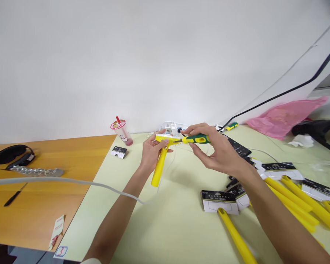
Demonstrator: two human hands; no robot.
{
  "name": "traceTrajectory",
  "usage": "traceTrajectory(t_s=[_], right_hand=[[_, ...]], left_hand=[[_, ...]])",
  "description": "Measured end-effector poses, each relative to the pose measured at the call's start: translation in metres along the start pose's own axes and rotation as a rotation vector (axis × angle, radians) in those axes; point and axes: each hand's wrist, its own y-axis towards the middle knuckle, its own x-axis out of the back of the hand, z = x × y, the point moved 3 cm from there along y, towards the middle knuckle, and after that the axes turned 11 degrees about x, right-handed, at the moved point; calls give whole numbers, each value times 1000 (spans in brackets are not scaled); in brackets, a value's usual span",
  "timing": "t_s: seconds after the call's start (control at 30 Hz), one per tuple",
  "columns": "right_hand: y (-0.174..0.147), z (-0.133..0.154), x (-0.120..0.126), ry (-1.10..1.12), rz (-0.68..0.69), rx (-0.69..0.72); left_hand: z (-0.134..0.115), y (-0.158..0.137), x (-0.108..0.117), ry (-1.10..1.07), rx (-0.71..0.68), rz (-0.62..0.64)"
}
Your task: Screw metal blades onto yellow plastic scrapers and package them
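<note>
My left hand [153, 149] grips the T-shaped head of a yellow scraper [160, 167], its handle slanting down toward me. My right hand [213, 148] pinches the green-and-yellow handle of a screwdriver [198, 139]. The screwdriver lies nearly level, and its metal shaft points left to the scraper's head, where the tip appears to meet it. My left thumb lies beside that spot; whether a screw sits there is too small to tell. Both hands are above the pale green table [154, 227].
Yellow scrapers [236, 234] and black-and-white cards [219, 201] lie at the right. A second screwdriver [232, 126], pink bag [287, 117] and crumpled tissue [301, 140] are farther back. A drink cup [122, 132] stands by the wall. A white cable [71, 180] crosses the left foreground.
</note>
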Motion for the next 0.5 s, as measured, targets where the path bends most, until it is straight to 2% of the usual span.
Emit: traceTrajectory(t_s=[0.07, 0.27, 0.5], right_hand=[[0, 1, 1, 28, 8, -10], [-4, 4, 1, -160, -149, 95], [1, 8, 4, -195, -212, 73]], left_hand=[[-1, 1, 2, -12, 1, -11], [-5, -1, -3, -57, 32, 22], [-9, -7, -14, -117, -11, 113]])
